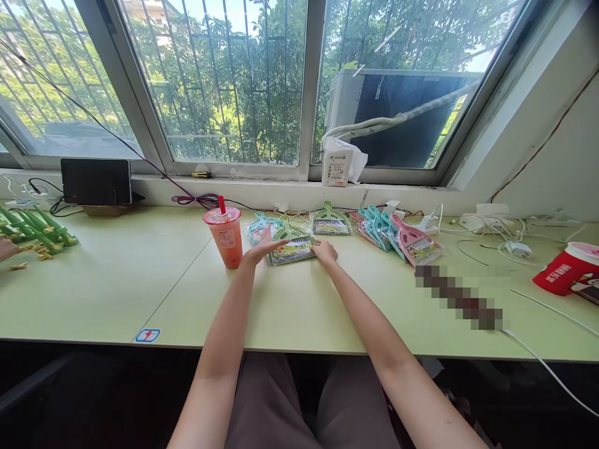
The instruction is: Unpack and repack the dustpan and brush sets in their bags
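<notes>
A green mini dustpan-and-brush set (294, 247) in clear wrapping lies on the table in front of me. My left hand (262, 248) is at its left side, fingers stretched out and thumb apart. My right hand (325, 251) has its fingers closed on the set's right edge. Behind my left hand lies a light blue dustpan set (260, 227), partly hidden. Another green dustpan set (331, 219) is farther back. To the right, blue dustpan sets (378, 226) overlap with a pink dustpan set (414, 240).
A lidded drink cup (226, 240) with a red straw stands close to my left forearm. Cables and chargers (517, 249) spread over the right side, near a red tub (568, 271). At far left, another person's hand (6, 248) is beside green stalks (37, 227). A tablet (97, 182) stands behind.
</notes>
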`<control>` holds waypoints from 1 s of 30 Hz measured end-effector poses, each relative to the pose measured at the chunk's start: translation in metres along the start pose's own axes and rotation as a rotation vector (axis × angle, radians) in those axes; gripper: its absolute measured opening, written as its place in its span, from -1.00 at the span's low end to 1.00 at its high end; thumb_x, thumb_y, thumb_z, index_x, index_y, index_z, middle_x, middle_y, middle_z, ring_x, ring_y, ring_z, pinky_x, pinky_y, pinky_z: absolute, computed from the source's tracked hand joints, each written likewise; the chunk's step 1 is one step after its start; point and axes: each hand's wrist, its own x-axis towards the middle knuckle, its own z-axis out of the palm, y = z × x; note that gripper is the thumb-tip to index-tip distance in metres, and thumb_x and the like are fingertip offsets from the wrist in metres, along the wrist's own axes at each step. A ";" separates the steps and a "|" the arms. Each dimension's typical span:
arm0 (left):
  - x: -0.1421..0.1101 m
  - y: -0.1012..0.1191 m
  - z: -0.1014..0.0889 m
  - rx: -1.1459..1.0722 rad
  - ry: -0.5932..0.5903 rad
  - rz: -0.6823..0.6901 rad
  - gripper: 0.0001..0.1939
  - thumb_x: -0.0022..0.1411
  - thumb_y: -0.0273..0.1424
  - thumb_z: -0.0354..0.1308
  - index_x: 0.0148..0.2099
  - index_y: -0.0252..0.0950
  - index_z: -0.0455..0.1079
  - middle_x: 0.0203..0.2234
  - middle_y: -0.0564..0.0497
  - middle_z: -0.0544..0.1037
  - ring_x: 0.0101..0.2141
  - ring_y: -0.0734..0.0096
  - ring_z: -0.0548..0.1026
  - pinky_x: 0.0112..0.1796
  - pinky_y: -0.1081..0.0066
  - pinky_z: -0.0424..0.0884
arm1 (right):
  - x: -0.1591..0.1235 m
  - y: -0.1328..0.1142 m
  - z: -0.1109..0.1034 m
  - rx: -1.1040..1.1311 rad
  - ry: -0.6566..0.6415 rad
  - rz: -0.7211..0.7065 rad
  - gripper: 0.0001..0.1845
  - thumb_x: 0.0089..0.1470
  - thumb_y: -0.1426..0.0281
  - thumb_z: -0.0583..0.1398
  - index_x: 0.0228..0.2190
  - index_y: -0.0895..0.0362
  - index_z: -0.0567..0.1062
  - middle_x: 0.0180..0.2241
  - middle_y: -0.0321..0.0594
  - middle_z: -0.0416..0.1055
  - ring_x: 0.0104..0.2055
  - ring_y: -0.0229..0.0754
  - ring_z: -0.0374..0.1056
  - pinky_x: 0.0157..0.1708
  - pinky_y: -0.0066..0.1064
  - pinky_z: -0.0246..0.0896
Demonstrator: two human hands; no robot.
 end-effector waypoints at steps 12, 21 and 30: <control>0.006 -0.008 -0.003 0.205 0.168 -0.212 0.12 -0.26 -0.32 0.49 0.30 -0.50 0.05 0.18 -0.43 0.30 0.19 -0.08 0.27 0.09 0.28 0.25 | 0.008 -0.004 0.006 -0.049 -0.061 0.009 -0.69 0.03 0.13 0.21 -0.25 0.04 0.57 -0.14 -0.13 0.53 -0.01 0.01 0.40 -0.11 -0.28 0.21; 0.007 -0.018 0.002 0.072 0.293 -0.209 -0.53 -0.19 -0.35 0.45 -0.15 -0.30 0.53 -0.23 -0.12 0.62 -0.14 0.07 0.54 -0.07 0.24 0.39 | 0.012 0.006 0.012 0.107 -0.058 -0.077 -0.69 0.05 0.29 0.21 -0.16 0.10 0.53 -0.11 -0.15 0.53 -0.06 -0.10 0.42 -0.13 -0.40 0.23; 0.013 -0.026 0.018 0.095 0.559 -0.070 -0.45 0.01 -0.42 0.30 0.10 -0.26 0.38 0.01 -0.15 0.50 0.03 0.14 0.44 0.08 0.24 0.29 | 0.050 -0.020 0.042 0.258 0.101 -0.295 -0.66 0.12 0.39 0.17 -0.04 0.12 0.47 -0.07 -0.16 0.52 -0.05 -0.12 0.41 -0.10 -0.39 0.24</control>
